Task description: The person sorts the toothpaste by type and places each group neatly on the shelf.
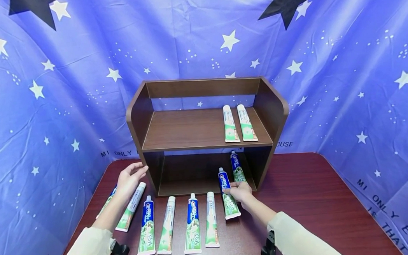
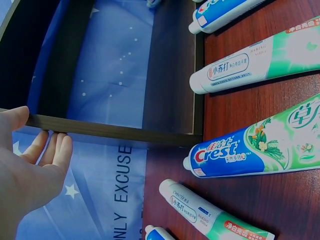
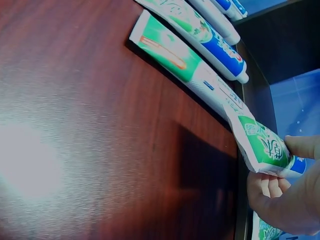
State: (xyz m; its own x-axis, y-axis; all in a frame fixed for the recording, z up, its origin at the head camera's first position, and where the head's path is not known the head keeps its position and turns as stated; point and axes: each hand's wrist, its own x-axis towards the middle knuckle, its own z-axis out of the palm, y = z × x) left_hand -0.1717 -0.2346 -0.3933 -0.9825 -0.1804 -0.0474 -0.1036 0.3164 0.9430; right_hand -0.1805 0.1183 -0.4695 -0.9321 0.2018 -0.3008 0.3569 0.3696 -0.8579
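My right hand (image 1: pixel 241 191) pinches a blue-and-green Crest toothpaste tube (image 1: pixel 231 205) between thumb and fingers, cap end toward the lower shelf. In the right wrist view the held tube (image 3: pixel 265 147) overlaps the tip of a white-and-green tube (image 3: pixel 195 75) on the table. Another Crest tube (image 1: pixel 237 166) is on the lower shelf, partly behind my right hand. My left hand (image 1: pixel 126 183) is at the left side panel of the brown shelf (image 1: pixel 201 82); in the left wrist view its thumb and fingers (image 2: pixel 62 152) hold the panel's edge from both sides.
Two white-and-green tubes (image 1: pixel 247 123) lie at the right of the upper shelf. Along the table (image 1: pixel 299 199) in front, several tubes lie in a row, Crest ones (image 1: pixel 191 225) alternating with white-and-green ones (image 1: pixel 211 220). A blue starry curtain (image 1: pixel 191 34) surrounds the table.
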